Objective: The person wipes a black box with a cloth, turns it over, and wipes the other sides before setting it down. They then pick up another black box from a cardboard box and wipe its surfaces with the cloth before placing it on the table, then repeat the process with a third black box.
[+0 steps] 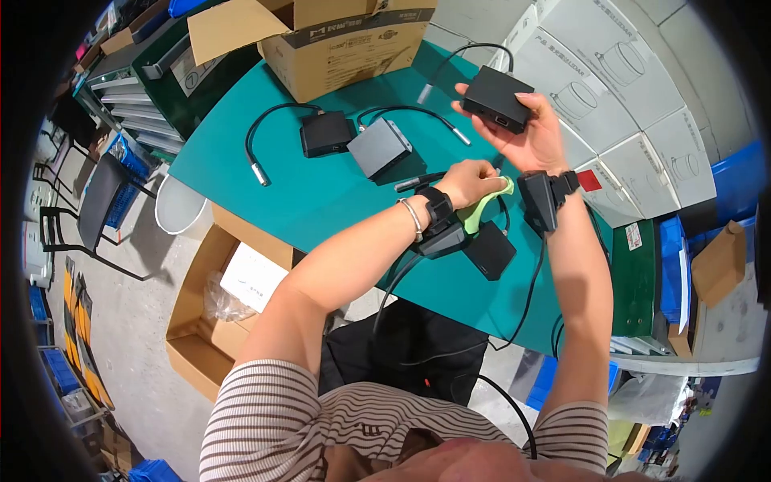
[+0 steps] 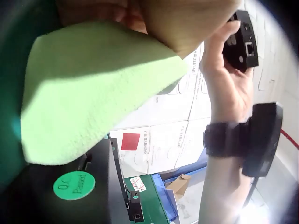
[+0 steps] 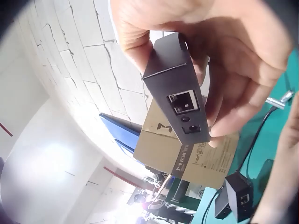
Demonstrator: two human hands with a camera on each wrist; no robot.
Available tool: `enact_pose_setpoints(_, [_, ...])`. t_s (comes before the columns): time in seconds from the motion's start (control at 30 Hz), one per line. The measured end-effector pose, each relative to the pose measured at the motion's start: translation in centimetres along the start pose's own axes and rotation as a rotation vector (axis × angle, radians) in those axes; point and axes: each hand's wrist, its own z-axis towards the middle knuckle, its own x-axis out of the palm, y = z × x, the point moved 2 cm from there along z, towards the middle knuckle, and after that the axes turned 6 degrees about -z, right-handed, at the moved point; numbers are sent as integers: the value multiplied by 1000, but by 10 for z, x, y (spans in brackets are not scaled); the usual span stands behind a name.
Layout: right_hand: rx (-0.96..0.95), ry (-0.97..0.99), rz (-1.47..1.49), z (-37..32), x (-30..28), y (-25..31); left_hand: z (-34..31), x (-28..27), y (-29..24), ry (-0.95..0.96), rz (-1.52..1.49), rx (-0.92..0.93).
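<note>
In the head view my right hand [image 1: 536, 145] holds up a small black box [image 1: 499, 95], thumb along one edge and fingers beneath. The right wrist view shows the end of that box [image 3: 175, 93], with a network port and small round sockets. My left hand [image 1: 467, 185] pinches a light green cloth [image 1: 482, 205] low over the table. The cloth [image 2: 93, 88] hangs close over another black box [image 2: 88, 163], which bears a round green sticker [image 2: 74, 185]. That box [image 1: 490, 251] lies near the table's front edge, its cable partly hidden by the cloth.
Two more cabled boxes, one black [image 1: 325, 132] and one grey [image 1: 380, 149], lie on the green table [image 1: 233, 173]. An open cardboard box [image 1: 345, 60] stands at the back. White cartons [image 1: 610, 88] are stacked on the right. Another open carton [image 1: 193, 353] sits below left.
</note>
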Motion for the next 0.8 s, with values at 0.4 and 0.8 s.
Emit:
enact_pose_setpoints(0.4, [364, -198, -17, 35, -50, -55, 3, 3, 5, -64, 347, 94])
enact_pose_setpoints(0.8, [342, -333, -308, 45, -65, -76, 13, 5, 16, -28, 565, 230])
